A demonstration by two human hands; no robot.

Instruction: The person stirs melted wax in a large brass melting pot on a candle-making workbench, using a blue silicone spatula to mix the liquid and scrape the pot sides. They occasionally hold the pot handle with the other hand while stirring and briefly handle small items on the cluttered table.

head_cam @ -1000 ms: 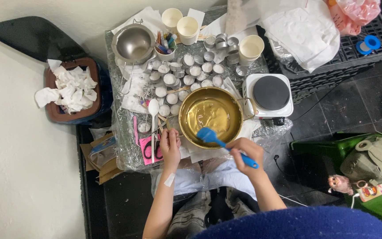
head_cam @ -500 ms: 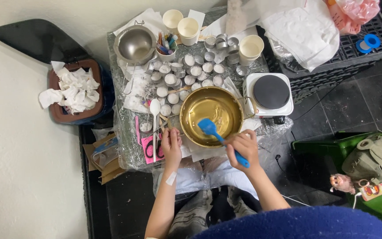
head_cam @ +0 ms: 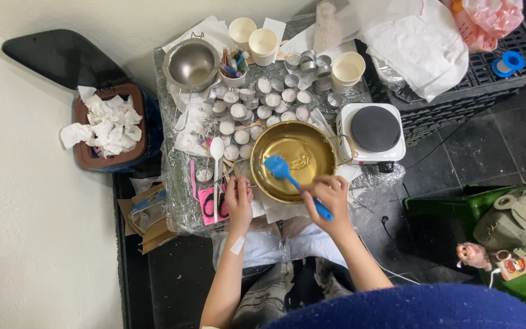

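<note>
1. Blue silicone spatula (head_cam: 278,167) is in play: its soft head sits inside the gold bowl (head_cam: 293,159), toward the 9 o'clock side of the basin, with the handle running out over the rim at 5 o'clock.
2. Right hand (head_cam: 328,196) is wrapped closed around the handle's lower end, fingers curled tight. That looks like the sensible spot: a stiff, light shaft with a floppy blade.
3. Left hand (head_cam: 238,201) rests at the bowl's 8 o'clock edge, fingers bent; whether it pinches the rim or something small, I cannot tell.
4. The bowl looks like thin, rigid metal, glossy and probably slick inside, so steadying at the rim suits it.
5. At 12 o'clock from the bowl cluster small white-filled tins (head_cam: 263,103); at 3 o'clock stands a white hotplate (head_cam: 373,131).
</note>
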